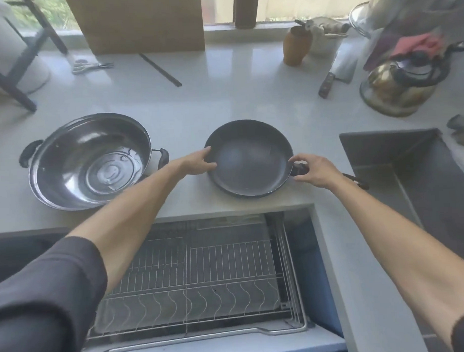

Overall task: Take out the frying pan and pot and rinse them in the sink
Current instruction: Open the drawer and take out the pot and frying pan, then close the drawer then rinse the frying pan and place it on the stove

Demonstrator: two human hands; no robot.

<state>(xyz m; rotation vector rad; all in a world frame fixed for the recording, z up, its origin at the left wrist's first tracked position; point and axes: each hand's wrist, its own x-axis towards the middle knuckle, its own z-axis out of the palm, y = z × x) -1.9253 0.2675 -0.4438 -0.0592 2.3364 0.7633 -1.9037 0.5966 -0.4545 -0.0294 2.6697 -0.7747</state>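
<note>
A dark frying pan [248,156] sits on the pale counter [197,108] near its front edge, its black handle running right under my right arm. My left hand [199,163] holds the pan's left rim, thumb over the edge. My right hand [312,170] curls around the handle where it meets the pan. A steel pot [89,159] with two black side handles stands on the counter to the left, untouched. The dark sink [409,164] lies to the right.
Below the counter a drawer with a wire dish rack [200,277] is pulled out. At the back right are a kettle [401,88], a cleaver [337,72] and a brown jar [297,45]. Scissors [90,66] and chopsticks [160,70] lie at the back.
</note>
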